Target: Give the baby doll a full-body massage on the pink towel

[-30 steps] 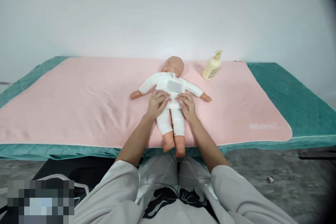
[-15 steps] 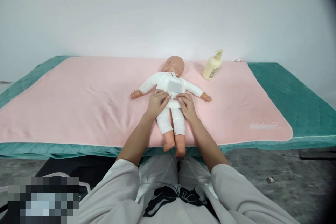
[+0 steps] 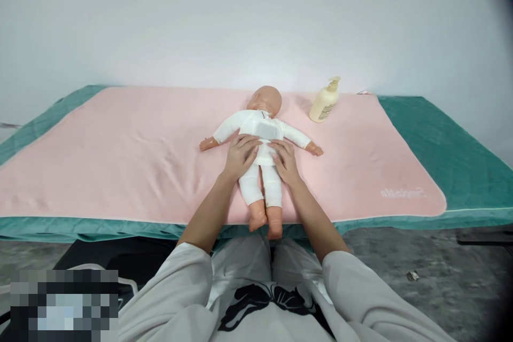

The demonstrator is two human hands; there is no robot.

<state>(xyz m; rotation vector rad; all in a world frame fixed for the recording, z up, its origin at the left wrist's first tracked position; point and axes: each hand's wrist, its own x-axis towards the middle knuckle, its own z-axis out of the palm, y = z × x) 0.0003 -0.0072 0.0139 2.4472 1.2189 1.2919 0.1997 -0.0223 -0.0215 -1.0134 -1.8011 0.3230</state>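
A baby doll (image 3: pixel 264 155) with a white cloth body lies face down on a pink blanket (image 3: pixel 120 160), its arms spread and its feet toward me. On its back is a pale rectangular panel (image 3: pixel 265 130). Just below that panel, my left hand (image 3: pixel 241 156) rests on the left side of the doll's back, fingers stretched out. My right hand (image 3: pixel 286 160) lies on the right side in the same way, its fingers extended inward. Neither hand grips anything. A gap of white cloth shows between the fingertips.
A cream pump bottle (image 3: pixel 324 103) stands on the blanket beyond the doll's right arm. The blanket covers a green padded bed (image 3: pixel 449 144) set against a pale wall. Something dark stands below the bed at the lower left.
The fingers of both hands have straightened and lie flatter on the doll's back, moved slightly up toward the panel. The doll and the bottle have stayed in place.
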